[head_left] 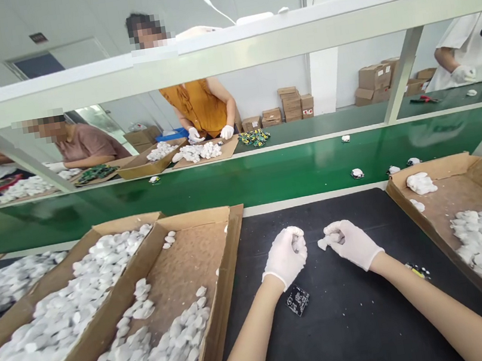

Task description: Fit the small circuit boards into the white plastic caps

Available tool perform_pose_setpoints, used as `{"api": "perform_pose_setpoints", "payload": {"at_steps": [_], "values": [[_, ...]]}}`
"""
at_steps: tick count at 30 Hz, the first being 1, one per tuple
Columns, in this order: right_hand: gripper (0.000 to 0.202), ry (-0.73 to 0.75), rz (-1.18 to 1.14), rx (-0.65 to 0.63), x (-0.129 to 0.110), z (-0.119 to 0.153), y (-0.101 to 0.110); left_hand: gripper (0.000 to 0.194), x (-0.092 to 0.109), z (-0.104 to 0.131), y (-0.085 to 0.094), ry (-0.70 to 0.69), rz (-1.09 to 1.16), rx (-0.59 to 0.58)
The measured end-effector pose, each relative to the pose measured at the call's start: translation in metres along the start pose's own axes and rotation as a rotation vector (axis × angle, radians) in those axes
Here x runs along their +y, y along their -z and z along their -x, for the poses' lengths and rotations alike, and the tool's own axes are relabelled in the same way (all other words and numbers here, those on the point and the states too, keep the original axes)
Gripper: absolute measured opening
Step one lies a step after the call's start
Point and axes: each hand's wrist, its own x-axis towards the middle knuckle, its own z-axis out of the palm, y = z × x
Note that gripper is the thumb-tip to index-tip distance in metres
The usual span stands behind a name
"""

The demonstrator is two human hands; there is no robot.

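Both my hands wear white gloves and are raised over the black mat (319, 338). My left hand (285, 257) has its fingers curled around a whitish piece, partly hidden by the fingers. My right hand (352, 242) pinches a small white piece (323, 243) that sticks out to the left of its fingertips. A gap separates the two hands. A small black circuit board (297, 300) lies on the mat just below my left hand. Another board with yellow and white parts (417, 270) shows beside my right forearm.
Cardboard trays of white pieces stand at left (231, 266) and right (451, 164). Beyond the mat runs a green conveyor (245, 177) carrying several small boards with white pieces. A metal frame (248, 46) crosses above it. Several people work on the far side.
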Motion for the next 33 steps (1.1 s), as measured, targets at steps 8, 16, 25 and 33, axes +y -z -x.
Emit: {"api": "perform_pose_setpoints", "payload": {"at_steps": [8,16,25,33], "values": [[0.009,0.032,0.382,0.022,-0.001,0.004,0.003,0.015,0.007,0.002,0.000,0.091,0.322,0.021],[0.037,0.094,0.675,-0.140,-0.021,0.015,0.009,0.023,0.007,-0.003,0.003,0.110,0.574,0.092],[0.016,-0.192,-0.125,-0.008,-0.009,0.004,0.020,0.036,0.014,0.000,0.014,0.205,0.785,-0.015],[0.011,-0.245,-0.420,0.001,-0.011,0.003,0.011,0.043,0.014,0.000,0.012,0.377,0.985,-0.098]]}}
